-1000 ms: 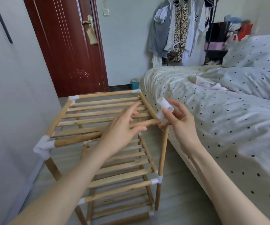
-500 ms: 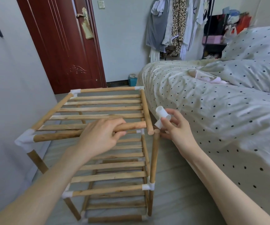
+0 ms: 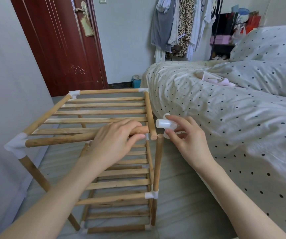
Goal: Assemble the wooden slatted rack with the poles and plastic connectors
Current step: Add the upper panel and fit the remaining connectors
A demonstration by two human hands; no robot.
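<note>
The wooden slatted rack (image 3: pixel 104 116) stands on the floor between a grey wall and the bed (image 3: pixel 225 118), its lower shelves joined at the corners by white plastic fittings. The left hand (image 3: pixel 114 140) curls its fingers over the near front pole (image 3: pixel 61 139) of the top shelf, gripping it close to its free right end; the pole's left end sits in a white corner connector (image 3: pixel 16 145). Just right of that free end, the bare tip of the side rail (image 3: pixel 150 116) and the top of the upright pole (image 3: pixel 157 163) stand close together, with no fitting on them. The right hand (image 3: pixel 188 144) pinches a loose white plastic connector (image 3: pixel 164 125) between thumb and fingertips, holding it just above and right of the open corner, apart from the pole ends.
</note>
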